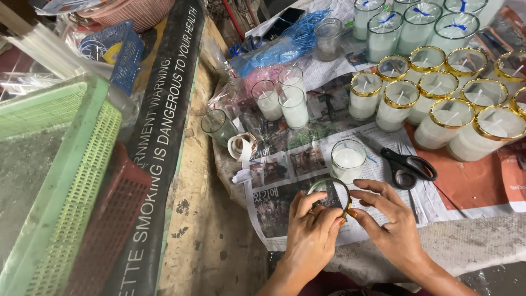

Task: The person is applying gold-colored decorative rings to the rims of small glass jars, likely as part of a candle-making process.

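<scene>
Both hands' fingers pinched on gold-rimmed glass: left hand, right hand. Candle glass just beyond fingertips; scissors beside.

left hand and right hand close together, fingertips pinched, wrists low.

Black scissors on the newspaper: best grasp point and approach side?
Grip the black scissors at the handle loops, coming from above and the near side. They lie flat and closed, handles nearest the right hand, blades pointing away toward the plain glass candle. The gold-rimmed candles crowd the far side.
</scene>
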